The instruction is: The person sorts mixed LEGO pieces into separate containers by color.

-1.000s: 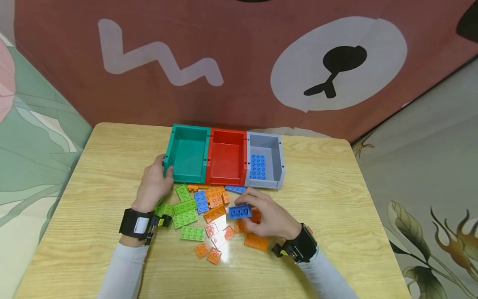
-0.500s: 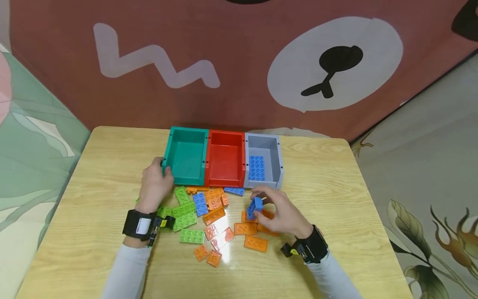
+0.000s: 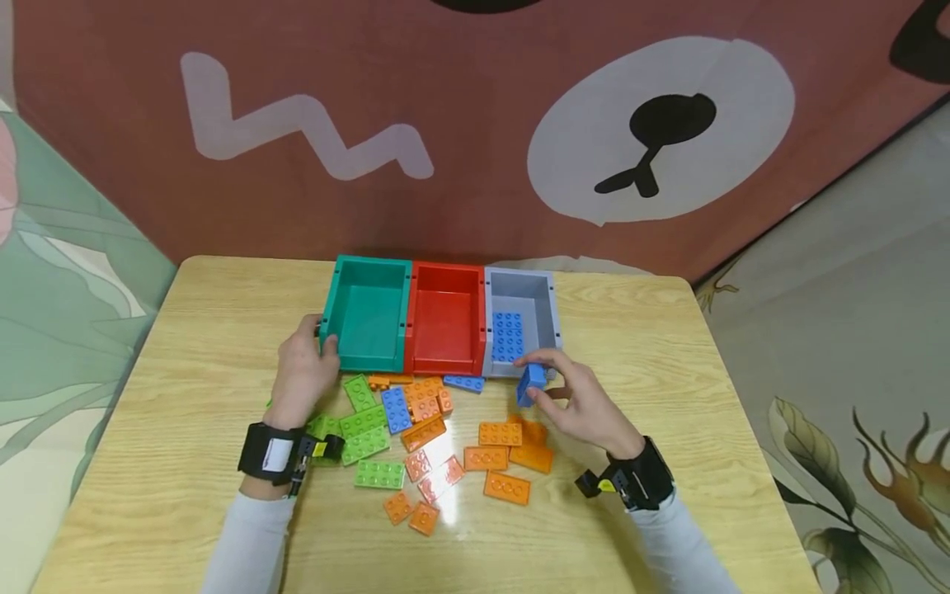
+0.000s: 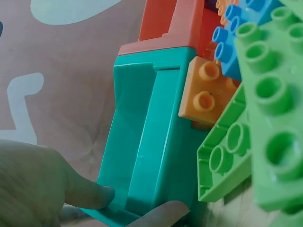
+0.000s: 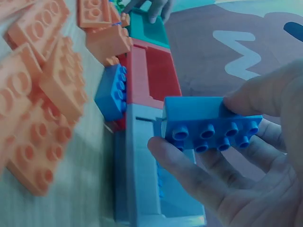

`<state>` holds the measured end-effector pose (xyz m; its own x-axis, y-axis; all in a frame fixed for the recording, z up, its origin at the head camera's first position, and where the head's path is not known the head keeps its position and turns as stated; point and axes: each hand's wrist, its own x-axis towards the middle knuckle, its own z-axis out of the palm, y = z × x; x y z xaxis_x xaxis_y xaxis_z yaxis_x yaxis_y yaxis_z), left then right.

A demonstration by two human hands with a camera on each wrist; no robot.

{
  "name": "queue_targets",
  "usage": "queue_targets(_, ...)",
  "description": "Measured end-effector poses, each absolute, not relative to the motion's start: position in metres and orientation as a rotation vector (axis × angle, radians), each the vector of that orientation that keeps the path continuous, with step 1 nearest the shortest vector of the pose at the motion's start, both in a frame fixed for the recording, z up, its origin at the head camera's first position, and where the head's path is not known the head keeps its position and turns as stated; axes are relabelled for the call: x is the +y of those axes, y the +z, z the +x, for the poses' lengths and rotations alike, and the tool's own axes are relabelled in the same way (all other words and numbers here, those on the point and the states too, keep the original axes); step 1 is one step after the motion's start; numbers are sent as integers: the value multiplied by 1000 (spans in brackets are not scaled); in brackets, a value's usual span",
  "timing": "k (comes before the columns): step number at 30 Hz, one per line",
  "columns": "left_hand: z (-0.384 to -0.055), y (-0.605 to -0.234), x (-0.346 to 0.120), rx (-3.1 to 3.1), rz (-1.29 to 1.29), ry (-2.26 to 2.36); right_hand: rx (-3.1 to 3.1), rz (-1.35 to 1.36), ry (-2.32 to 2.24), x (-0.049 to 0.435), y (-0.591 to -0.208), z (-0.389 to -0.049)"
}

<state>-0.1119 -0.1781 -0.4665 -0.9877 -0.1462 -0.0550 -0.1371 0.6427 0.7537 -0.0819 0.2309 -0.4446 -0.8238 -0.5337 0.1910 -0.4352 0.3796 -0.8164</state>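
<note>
On the table [image 3: 638, 346] we take the red tray [image 3: 448, 326] as our landmark: the green tray [image 3: 371, 318] adjoins its left side, the grey tray [image 3: 519, 287] its right. We judge the step in hand to be a carry towards the grey tray, the next move calling for clearance over its front edge, then a loosening of fingers. Left of the red tray, we see the left hand [image 3: 303, 373] gripping the green tray's near corner; right of it and nearer us, the right hand [image 3: 590, 404], fingers bent into a narrow pinch, holds the blue brick [image 3: 529, 386] near the grey tray's front edge
</note>
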Motion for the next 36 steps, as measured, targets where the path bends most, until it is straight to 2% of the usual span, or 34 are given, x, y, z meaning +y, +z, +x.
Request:
queue_targets(8, -111, -470, -180, -2773, 247, -1317, 2565, -916, -1416, 234, -436, -100)
queue_targets(18, -113, -472, -182, -2767, 247, -1302, 2851, -1063, -963, 224, -416, -139)
queue_targets(24, -114, -473, -181, -2773, 253, -1295, 2917, -1009, -722, 213, -411, -164)
queue_targets(36, -118, -476, -179, -2754, 283, -1289, 2908, -911, -423, 202, -430, -212)
